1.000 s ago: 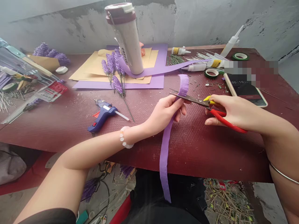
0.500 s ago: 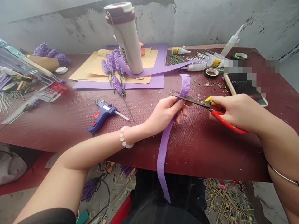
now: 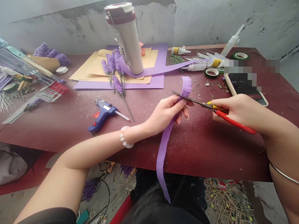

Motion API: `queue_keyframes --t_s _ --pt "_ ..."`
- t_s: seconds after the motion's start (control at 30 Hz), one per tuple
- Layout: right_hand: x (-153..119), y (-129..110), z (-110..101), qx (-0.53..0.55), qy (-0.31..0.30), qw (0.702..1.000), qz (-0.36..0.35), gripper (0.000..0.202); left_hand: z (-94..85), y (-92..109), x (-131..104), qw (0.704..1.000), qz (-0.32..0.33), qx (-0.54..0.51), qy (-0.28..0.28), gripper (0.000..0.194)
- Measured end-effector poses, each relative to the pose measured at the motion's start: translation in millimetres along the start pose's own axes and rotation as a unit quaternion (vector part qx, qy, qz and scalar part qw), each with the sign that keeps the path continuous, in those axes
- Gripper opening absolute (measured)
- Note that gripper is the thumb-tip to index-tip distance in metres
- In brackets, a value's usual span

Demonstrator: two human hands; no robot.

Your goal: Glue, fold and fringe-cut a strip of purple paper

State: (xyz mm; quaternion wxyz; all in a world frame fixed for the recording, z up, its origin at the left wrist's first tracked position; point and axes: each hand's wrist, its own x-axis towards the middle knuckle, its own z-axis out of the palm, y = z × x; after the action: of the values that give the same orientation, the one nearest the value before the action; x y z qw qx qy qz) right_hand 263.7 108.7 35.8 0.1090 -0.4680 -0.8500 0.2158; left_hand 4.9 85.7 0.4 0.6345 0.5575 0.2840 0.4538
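A long purple strip (image 3: 164,149) is pinched between the thumb and fingers of my left hand (image 3: 164,113). Its upper end, cut into a fine fringe, curls above the fingers, and its lower part hangs past the table's front edge. My right hand (image 3: 240,110) is closed on the handles of scissors (image 3: 203,103), one red and one yellow. The scissor blades lie across the strip just above my left fingertips, nearly closed.
Left of my hands lies a blue glue gun (image 3: 101,115). Farther back, a tall cup (image 3: 132,43) stands on paper sheets (image 3: 86,73) beside purple flowers (image 3: 112,63). Glue bottles (image 3: 196,67), green tape (image 3: 211,73) and a phone (image 3: 245,87) are at the right.
The scissor blades have come closer together on the strip, and my right hand has moved slightly right. The fringed end has shifted slightly down and right.
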Motion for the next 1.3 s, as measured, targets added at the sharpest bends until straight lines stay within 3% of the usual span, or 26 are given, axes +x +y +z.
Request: queue_keyframes --t_s 0.13,0.27,0.87,1.17,1.3 --pt "-2 9 -2 0.087 -0.076 0.993 -0.001 0.044 2.0 4 -5 0.999 0.015 -0.023 -0.034 0.03" --pt "-2 8 -6 0.108 -0.095 0.99 0.006 0.046 3.2 6 -7 0.999 0.014 -0.011 -0.037 0.036" --pt "-6 -13 -14 0.091 -0.098 0.99 0.053 0.037 1.2 3 -7 1.0 -0.016 0.023 -0.013 0.038" --pt "-2 -3 -7 0.087 -0.056 0.994 0.04 0.067 2.0 4 -5 1.0 0.003 0.0 -0.005 0.026" --pt "-2 4 -4 0.055 -0.031 0.997 0.053 0.074 5.0 6 -2 0.999 -0.007 -0.012 0.037 0.026"
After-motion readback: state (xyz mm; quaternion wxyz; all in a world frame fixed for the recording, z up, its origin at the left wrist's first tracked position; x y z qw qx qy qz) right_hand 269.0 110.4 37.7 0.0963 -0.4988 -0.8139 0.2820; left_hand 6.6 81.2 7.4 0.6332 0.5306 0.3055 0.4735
